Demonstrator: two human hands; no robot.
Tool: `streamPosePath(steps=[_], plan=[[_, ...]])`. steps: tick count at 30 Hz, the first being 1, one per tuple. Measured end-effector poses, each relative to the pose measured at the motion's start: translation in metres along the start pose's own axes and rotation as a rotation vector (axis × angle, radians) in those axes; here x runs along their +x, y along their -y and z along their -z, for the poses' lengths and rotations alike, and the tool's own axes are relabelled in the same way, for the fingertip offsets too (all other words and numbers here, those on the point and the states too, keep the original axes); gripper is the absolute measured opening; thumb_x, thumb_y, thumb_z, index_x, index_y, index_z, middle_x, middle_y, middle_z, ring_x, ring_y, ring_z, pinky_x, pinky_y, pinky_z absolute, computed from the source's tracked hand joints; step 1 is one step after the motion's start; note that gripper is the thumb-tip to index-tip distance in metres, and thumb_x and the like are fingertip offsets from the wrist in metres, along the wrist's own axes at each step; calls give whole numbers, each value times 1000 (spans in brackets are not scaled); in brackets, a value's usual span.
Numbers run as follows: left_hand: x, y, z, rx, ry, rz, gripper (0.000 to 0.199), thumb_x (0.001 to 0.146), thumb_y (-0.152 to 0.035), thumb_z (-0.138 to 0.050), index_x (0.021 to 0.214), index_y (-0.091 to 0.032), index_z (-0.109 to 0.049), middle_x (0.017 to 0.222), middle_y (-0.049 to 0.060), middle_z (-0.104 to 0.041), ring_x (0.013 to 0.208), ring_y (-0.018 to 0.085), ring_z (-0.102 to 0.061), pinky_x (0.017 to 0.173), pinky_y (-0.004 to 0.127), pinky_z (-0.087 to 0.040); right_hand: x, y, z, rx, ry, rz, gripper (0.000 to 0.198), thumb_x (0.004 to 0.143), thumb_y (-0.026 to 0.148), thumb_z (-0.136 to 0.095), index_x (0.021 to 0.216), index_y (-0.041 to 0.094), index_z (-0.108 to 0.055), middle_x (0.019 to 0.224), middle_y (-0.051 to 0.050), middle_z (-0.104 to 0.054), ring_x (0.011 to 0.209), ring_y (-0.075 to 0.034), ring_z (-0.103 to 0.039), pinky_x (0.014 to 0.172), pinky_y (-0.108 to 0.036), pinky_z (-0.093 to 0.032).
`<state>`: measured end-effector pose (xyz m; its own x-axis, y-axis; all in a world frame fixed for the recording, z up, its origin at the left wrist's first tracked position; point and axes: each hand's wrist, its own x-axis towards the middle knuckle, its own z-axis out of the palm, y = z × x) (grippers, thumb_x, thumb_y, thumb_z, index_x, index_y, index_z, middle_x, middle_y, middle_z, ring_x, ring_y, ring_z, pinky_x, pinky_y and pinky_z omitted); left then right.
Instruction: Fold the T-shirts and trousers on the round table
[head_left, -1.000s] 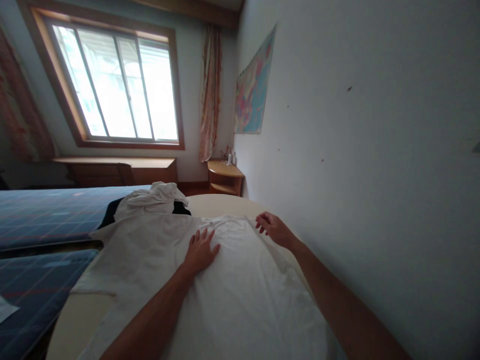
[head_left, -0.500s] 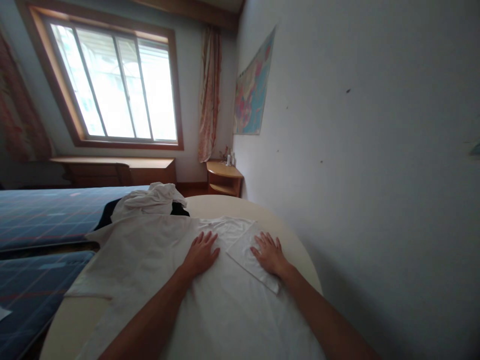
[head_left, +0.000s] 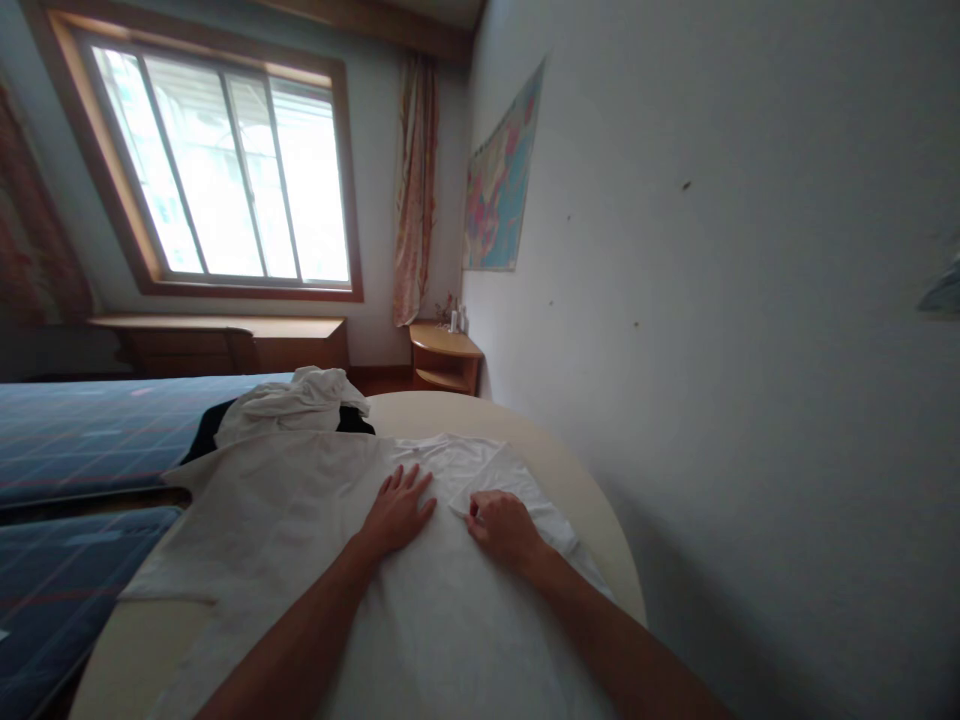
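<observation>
A white T-shirt [head_left: 277,530] lies spread over the round cream table [head_left: 420,405], one sleeve reaching out to the left. My left hand [head_left: 397,508] rests flat on the cloth near the collar, fingers spread. To its right, my right hand [head_left: 504,525] has its fingers curled and pinched at the edge of the right sleeve, which is folded inward over the shirt. The fingertips partly hide the bit of cloth they hold.
Crumpled white cloth [head_left: 289,400] and some black fabric [head_left: 204,430] lie at the table's far left edge. Beds with blue plaid covers [head_left: 112,440] stand to the left. A wall [head_left: 720,400] runs close along the right. Beyond are a small corner shelf [head_left: 446,342] and a window.
My right hand has gone from lying flat on the folded sleeve to pinching its edge, shifting left and slightly nearer. My left hand stays flat in about the same place.
</observation>
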<state>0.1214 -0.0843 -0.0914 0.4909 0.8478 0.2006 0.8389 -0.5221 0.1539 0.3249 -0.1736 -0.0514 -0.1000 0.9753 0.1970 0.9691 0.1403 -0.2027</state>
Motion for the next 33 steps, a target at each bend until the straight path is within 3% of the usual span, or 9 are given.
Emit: streamPosePath(steps=[3,6,10,13,20,24,26,29,33], plan=[[0,0,0,-2,2,2,55,96,-43,-43,148,-25,-44,158,8,-34,146,35,-26,118,48,-24,4,1,3,76,-44,-19,19,86,29,-55,93,20,-69,96,-7,-74,91,-21,-67,85,-28,-44],[-1,0,1,-6,-3,0,55,96,-43,-43,148,-25,-44,157,8,-36,146,34,-26,118,47,-24,2,-2,0,181,-57,85,21,88,31,-53,92,21,-70,110,-6,-73,105,-19,-64,100,-29,-38],[-1,1,1,-14,-16,-6,55,96,-43,-45,147,-24,-45,156,9,-38,146,33,-26,118,46,-25,-5,-7,-9,196,13,55,52,91,55,-51,131,22,-59,150,-10,-47,142,-26,-35,118,-43,-17],[-2,0,2,-18,-13,-9,55,96,-43,-45,148,-25,-44,156,8,-37,146,34,-27,118,47,-25,-8,-8,-13,153,115,28,70,90,64,-47,149,25,-41,159,-10,-30,149,-29,-19,119,-50,-10],[-1,-3,5,-11,-7,0,55,96,-41,-45,147,-23,-45,156,9,-37,146,34,-27,118,47,-25,-8,3,-6,183,34,69,44,101,38,-37,131,20,-63,141,-8,-57,135,-20,-47,114,-31,-29],[-1,-1,3,-28,-27,-23,54,96,-40,-47,146,-21,-46,155,10,-39,145,34,-30,117,49,-27,-10,6,-5,282,-21,109,46,103,40,-30,125,23,-67,129,-5,-66,124,-17,-58,108,-28,-37],[-2,0,1,-46,-64,-50,52,95,-37,-48,145,-20,-48,152,11,-44,143,33,-33,117,48,-29,-11,3,-7,273,-10,138,48,102,46,-32,127,22,-65,132,-6,-64,128,-19,-54,111,-32,-34],[-5,0,-1,-93,-106,-103,47,96,-31,-47,142,-20,-52,148,10,-50,141,29,-38,116,45,-32,-13,-3,-12,217,70,168,56,96,54,-44,142,23,-52,151,-8,-45,143,-25,-35,119,-43,-22],[-7,-1,-3,-105,-35,-111,52,96,-42,-48,144,-24,-48,154,10,-40,145,34,-30,116,52,-29,-15,-10,-13,220,151,206,64,92,49,-52,149,22,-41,157,-8,-34,147,-26,-25,121,-47,-15]])
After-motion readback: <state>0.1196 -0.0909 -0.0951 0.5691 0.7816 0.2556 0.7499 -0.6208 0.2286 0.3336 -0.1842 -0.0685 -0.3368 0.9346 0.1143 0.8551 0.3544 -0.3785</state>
